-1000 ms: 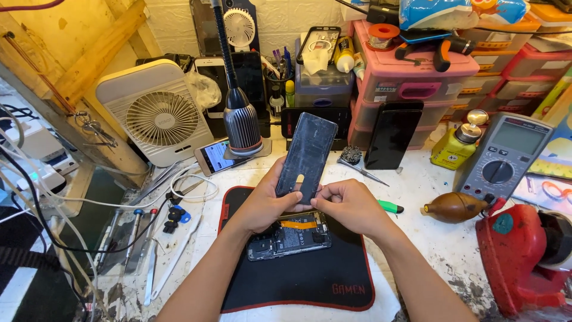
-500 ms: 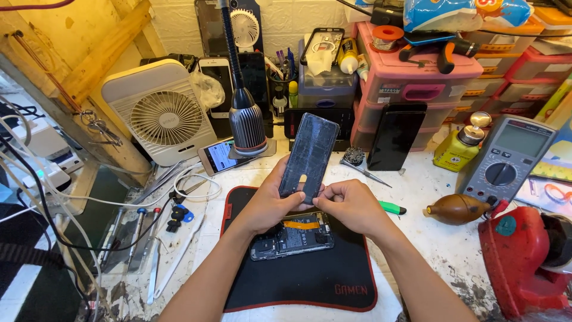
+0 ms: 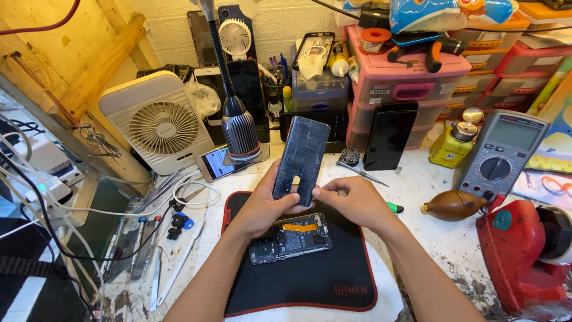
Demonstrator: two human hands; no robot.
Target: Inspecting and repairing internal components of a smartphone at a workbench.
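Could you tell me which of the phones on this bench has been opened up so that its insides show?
The phone body lying flat on the black mat, under both hands: its boards and orange ribbon are exposed. The other phones, by the lamp and bins, are closed.

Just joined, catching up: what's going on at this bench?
A person is holding a detached phone screen panel tilted upright with both hands: the left hand grips its lower left edge, the right hand pinches the lower right edge. Beneath it, an opened phone body with exposed internals and an orange flex cable lies on a black work mat. A white desk fan, a multimeter and tweezers sit around them.
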